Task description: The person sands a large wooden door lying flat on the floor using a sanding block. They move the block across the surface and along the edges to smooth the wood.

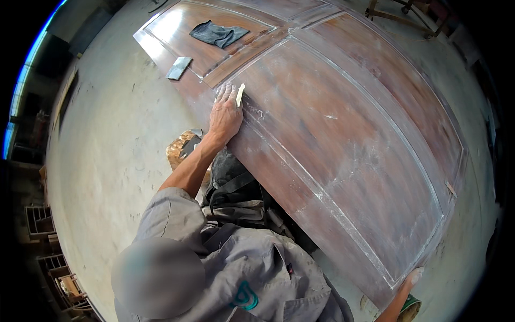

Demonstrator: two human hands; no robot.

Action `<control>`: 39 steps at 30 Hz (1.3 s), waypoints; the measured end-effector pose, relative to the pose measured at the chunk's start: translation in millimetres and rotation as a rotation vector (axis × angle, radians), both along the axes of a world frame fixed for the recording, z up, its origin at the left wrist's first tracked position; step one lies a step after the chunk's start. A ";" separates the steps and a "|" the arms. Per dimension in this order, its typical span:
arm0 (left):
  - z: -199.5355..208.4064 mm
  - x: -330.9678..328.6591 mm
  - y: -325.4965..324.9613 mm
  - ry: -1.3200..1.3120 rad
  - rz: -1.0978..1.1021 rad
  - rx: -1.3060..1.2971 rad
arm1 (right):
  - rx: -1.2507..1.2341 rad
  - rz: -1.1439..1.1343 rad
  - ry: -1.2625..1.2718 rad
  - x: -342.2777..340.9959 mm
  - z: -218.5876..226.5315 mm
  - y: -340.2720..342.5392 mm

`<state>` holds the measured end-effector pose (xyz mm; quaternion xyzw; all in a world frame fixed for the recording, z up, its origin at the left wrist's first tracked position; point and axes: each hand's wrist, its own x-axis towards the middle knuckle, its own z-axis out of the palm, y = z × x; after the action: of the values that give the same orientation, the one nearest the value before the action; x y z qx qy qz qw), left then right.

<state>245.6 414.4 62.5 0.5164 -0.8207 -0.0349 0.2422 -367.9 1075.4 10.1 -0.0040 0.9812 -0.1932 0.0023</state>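
Note:
A large brown wooden door (343,145) with framed panels lies flat before me, streaked with white dust. My left hand (226,114) lies on its near-side frame, the dusty fingers pressed down over a folded piece of pale sandpaper (240,95); one edge of it sticks out beside the hand. My right hand (413,279) is at the door's near right corner, closed round the edge, its fingers only partly visible. Beyond my left hand, a grey flat sanding pad (179,68) sits on the door's left edge. Farther up lies a crumpled dark cloth (219,34).
Below the door's near edge are a dark bag-like bundle (236,182) and a torn brown-wrapped item (181,147). Close to my right hand stands a green tin (410,307). A wheeled frame (407,19) is at the far right. Wooden racks (61,279) line the left.

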 end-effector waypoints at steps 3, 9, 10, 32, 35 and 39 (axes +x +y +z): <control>4.6 -36.0 98.2 -0.009 -0.170 0.040 | -0.015 -0.010 -0.010 -0.4 -0.5 6.0; 8.9 14.9 -16.5 -0.052 -0.037 -0.064 | -0.047 0.004 -0.027 -2.9 -4.2 -0.8; 5.0 8.5 -5.2 -0.052 -0.040 -0.045 | -0.053 0.004 -0.029 -2.9 -5.5 -2.1; 3.3 -20.2 -25.8 -0.025 -0.087 -0.056 | -0.033 0.039 -0.104 -0.9 -9.7 1.2; 2.8 -67.1 64.6 -0.019 -0.223 0.015 | -0.052 -0.015 -0.118 -27.7 -30.2 43.1; -2.8 -57.9 62.0 0.045 -0.306 0.051 | -0.024 -0.043 -0.103 -56.0 -38.5 57.7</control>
<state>187.6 476.4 59.6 0.3903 -0.8830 -0.1037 0.2391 -423.9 1133.0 -28.4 0.0271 0.9772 -0.2050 0.0485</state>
